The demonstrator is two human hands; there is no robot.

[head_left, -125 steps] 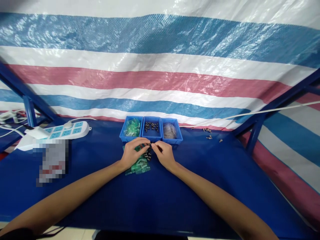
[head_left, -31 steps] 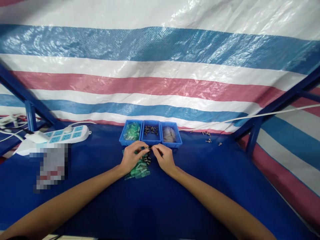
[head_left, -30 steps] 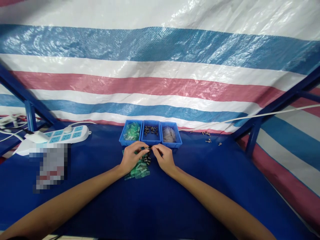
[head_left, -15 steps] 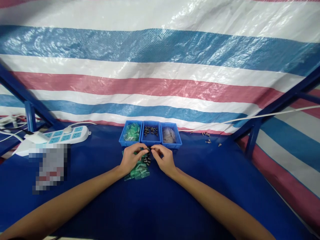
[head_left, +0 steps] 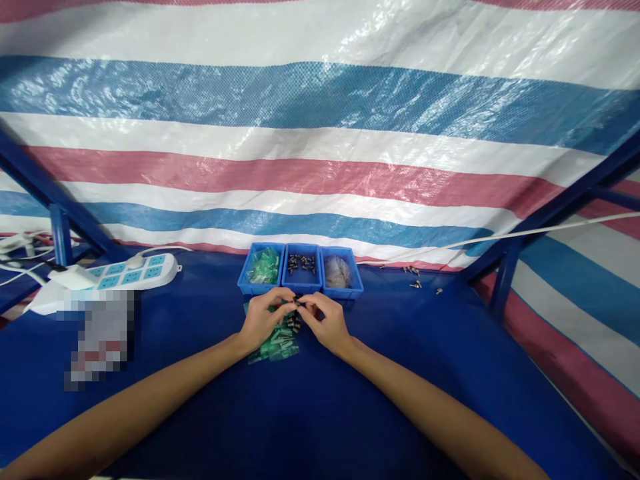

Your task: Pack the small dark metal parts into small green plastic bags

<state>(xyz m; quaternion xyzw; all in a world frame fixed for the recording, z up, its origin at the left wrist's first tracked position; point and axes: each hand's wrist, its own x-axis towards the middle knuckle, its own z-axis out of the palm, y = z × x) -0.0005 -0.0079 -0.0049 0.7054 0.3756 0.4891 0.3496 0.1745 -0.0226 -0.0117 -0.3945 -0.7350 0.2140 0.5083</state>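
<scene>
My left hand [head_left: 263,316] and my right hand [head_left: 326,319] meet at the fingertips just in front of the middle blue bin [head_left: 303,285]. Between them is a small dark part [head_left: 298,299], pinched by my left fingers; my right fingertips are closed against it, and what they hold is too small to make out. Below the hands lie several small black and metal parts [head_left: 294,325] beside a pile of green clear pieces [head_left: 278,347]. The middle bin holds small metal parts. Green pieces fill the left bin [head_left: 254,289], and clear greyish pieces lie in the right bin [head_left: 344,291].
A white power strip [head_left: 165,273] with plugs and cables is at the left, beside a blurred-out item [head_left: 104,333]. Loose metal parts [head_left: 416,285] lie at the back right. Blue frame bars [head_left: 505,273] and a striped sheet [head_left: 320,180] stand behind the blue table [head_left: 300,413].
My right hand has moved slightly left, and its fingertips now meet those of my left hand, where a small gap was before.
</scene>
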